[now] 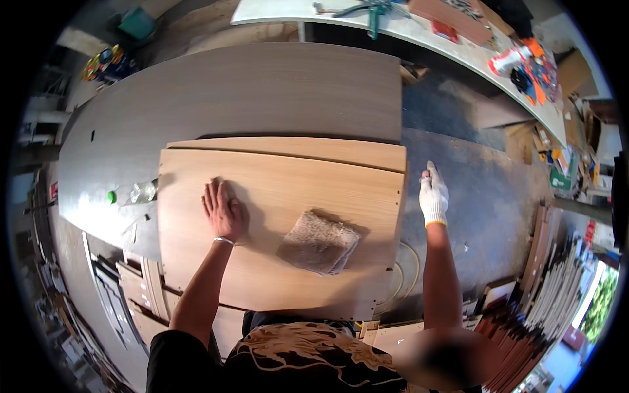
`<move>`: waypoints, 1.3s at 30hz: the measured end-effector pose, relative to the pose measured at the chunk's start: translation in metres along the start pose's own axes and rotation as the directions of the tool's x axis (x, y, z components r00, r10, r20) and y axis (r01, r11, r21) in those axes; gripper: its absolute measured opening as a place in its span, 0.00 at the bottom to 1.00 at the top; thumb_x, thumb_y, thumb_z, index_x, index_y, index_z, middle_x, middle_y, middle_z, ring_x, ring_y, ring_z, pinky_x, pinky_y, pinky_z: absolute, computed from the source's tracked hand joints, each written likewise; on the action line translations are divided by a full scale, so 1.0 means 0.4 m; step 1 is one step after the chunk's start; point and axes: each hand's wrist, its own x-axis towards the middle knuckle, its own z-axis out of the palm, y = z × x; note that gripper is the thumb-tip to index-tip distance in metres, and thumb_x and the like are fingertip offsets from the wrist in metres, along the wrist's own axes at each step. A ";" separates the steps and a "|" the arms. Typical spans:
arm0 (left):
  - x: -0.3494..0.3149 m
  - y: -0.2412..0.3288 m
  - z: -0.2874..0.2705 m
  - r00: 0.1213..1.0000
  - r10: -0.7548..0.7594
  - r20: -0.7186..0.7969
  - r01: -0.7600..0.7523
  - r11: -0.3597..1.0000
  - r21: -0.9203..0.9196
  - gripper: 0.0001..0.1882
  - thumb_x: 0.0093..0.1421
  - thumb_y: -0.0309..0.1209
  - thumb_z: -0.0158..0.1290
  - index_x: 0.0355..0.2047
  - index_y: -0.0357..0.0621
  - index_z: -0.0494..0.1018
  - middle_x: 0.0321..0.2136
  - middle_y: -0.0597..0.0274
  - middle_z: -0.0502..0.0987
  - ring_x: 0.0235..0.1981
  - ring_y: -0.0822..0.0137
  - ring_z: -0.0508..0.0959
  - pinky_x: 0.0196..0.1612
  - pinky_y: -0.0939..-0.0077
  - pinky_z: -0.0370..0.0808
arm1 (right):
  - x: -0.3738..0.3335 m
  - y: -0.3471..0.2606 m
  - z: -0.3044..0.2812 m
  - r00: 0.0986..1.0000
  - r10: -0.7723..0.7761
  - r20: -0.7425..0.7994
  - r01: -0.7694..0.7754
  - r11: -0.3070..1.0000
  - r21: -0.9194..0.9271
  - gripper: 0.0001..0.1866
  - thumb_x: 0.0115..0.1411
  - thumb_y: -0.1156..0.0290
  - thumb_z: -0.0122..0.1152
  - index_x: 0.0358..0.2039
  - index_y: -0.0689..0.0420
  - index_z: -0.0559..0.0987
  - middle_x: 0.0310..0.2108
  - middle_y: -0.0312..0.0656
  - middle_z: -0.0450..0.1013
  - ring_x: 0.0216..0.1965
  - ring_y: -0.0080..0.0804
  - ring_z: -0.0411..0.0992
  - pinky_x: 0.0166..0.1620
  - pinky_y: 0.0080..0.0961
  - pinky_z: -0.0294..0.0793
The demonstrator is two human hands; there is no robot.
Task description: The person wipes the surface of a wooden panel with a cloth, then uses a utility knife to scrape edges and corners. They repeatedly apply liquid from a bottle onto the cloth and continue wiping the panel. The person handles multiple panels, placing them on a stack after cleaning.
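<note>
My left hand (223, 208), bare with a bracelet at the wrist, lies flat on a light wood-grain board (275, 177), fingers spread. On the same board, right of that hand, rests a folded brownish cloth (319, 242), touched by neither hand. My right hand (433, 194) wears a white knit glove with a yellow cuff. It is out past the board's right edge, fingers stretched forward, and I see nothing held in it. Another light board (367, 152) shows beneath the top one, along its far edge. Small dark holes dot the top board's right edge.
Underneath is a large grey-brown panel (262, 85), with a clear plastic bottle (143, 192) and a green cap (111, 197) at left. A white workbench (419, 29) with tools stands beyond. Stacked strips (557, 295) are at right; a hose (415, 268) loops beside the board.
</note>
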 end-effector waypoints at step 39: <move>-0.699 -0.010 -0.108 0.946 0.321 0.050 -0.324 0.923 0.206 0.31 0.67 0.35 0.45 0.71 0.60 0.58 0.74 0.59 0.56 0.75 0.50 0.56 0.72 0.37 0.55 | -0.680 0.143 0.090 0.964 -0.063 0.260 -0.092 0.834 0.543 0.29 0.68 0.79 0.55 0.68 0.67 0.65 0.64 0.47 0.72 0.59 0.33 0.73 0.64 0.28 0.67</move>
